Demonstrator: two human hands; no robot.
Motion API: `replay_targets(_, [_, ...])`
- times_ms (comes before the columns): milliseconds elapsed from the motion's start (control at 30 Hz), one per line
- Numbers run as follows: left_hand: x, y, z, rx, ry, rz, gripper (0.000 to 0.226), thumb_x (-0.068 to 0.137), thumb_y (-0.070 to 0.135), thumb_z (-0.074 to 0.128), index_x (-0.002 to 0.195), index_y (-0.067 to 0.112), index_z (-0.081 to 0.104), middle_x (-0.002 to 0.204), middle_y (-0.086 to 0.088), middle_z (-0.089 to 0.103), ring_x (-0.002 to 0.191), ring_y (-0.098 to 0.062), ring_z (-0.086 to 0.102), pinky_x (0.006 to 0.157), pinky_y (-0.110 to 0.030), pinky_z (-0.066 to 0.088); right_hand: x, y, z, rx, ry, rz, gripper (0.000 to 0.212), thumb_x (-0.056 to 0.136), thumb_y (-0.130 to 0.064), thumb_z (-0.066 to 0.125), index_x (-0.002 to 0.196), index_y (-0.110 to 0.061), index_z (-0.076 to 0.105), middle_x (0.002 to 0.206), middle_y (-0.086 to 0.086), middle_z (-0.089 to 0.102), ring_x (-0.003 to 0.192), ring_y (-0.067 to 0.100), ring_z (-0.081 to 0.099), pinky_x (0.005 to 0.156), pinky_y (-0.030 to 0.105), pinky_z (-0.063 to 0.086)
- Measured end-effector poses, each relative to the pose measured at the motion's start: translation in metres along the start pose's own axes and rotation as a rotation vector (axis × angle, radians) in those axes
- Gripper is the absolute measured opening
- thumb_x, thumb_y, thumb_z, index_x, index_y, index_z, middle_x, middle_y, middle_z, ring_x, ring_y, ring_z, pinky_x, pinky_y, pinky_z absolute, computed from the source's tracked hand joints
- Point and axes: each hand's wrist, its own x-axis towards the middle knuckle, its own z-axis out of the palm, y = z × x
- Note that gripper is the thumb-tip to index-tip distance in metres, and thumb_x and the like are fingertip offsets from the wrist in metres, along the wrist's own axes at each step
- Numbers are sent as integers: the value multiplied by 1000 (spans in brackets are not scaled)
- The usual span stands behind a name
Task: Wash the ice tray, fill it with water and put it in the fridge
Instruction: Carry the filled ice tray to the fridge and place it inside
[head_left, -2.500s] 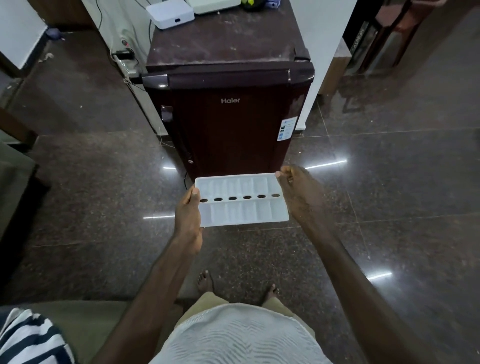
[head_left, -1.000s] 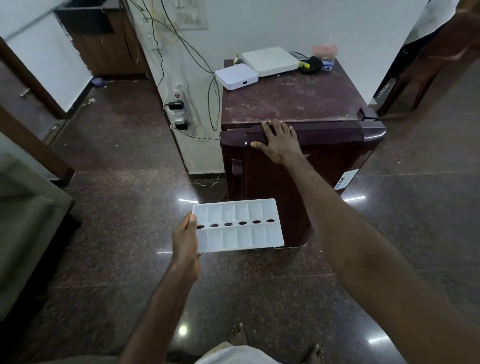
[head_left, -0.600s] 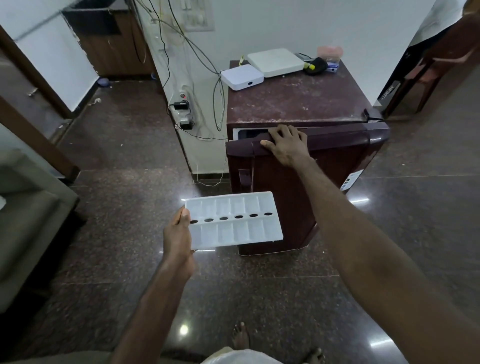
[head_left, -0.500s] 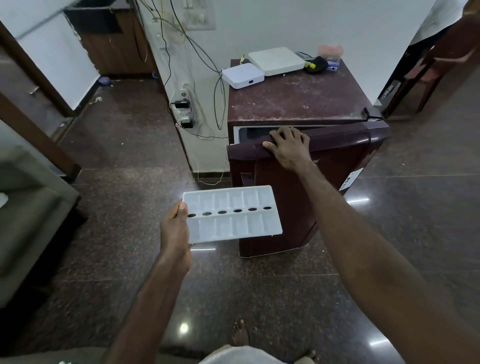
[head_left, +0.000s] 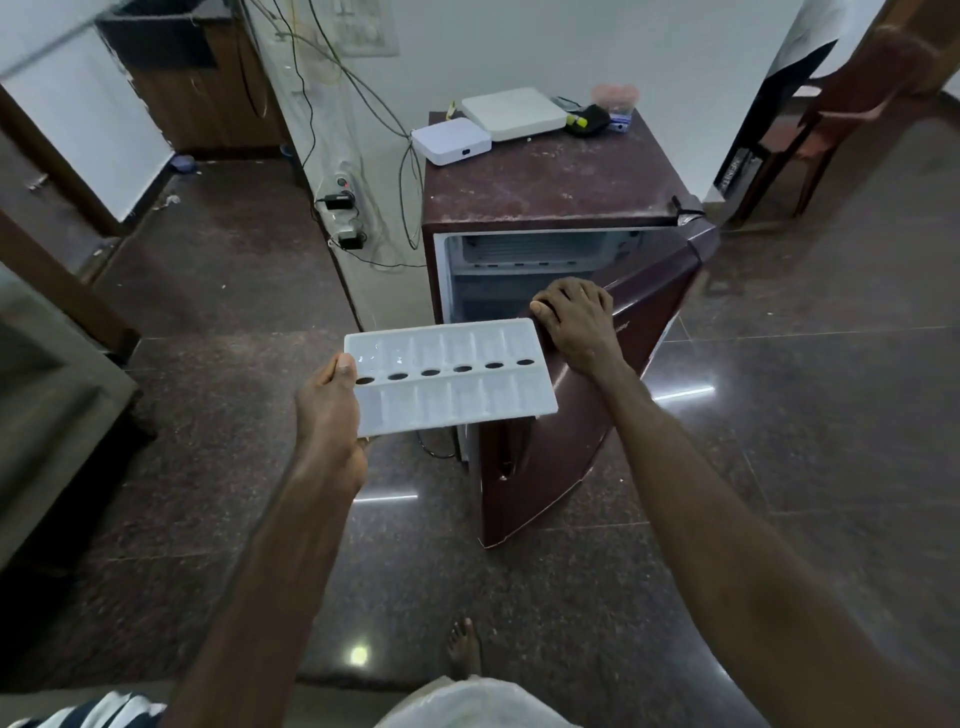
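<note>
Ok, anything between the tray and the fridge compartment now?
Nothing visible blocks it. The fridge door is swung open under the right hand; the ice tray, in the left hand, faces the open freezer shelf.

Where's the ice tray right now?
In the head view, the ice tray is centre frame, held level at its left end by the left hand, just in front of the open fridge door.

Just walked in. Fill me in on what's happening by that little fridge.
A person stands at a small maroon fridge. The left hand holds a white ice tray level by its left end, and the right hand grips the top edge of the fridge door, which is swung open. The tray is not yet inside.
</note>
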Motion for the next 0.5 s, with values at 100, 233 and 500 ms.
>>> replay_targets(100, [-11,1,4,-3,3,-14,23,110,26,48,110,19,70,105,-6,70,93,-26,67,60,-34,55,-28,8,-11,81,62,9,24,104,-36,48,104,-23,68,117,-4,60,121,21,49,115,43,28])
replay_targets(233, [-22,-2,6,-9,6,-45,31,110,28,48,132,14,65,111,-6,70,96,-26,68,60,-35,55,-59,26,-35,149,47,32,23,100,-30,53,97,-14,69,108,6,63,109,25,53,116,46,30])
replay_targets(500, [-40,-16,25,4,-16,-55,33,111,27,46,135,11,62,112,-7,69,102,-30,68,64,-36,56,-100,42,-85,154,-36,238,27,89,-2,58,110,-4,76,121,15,70,116,32,60,108,41,40])
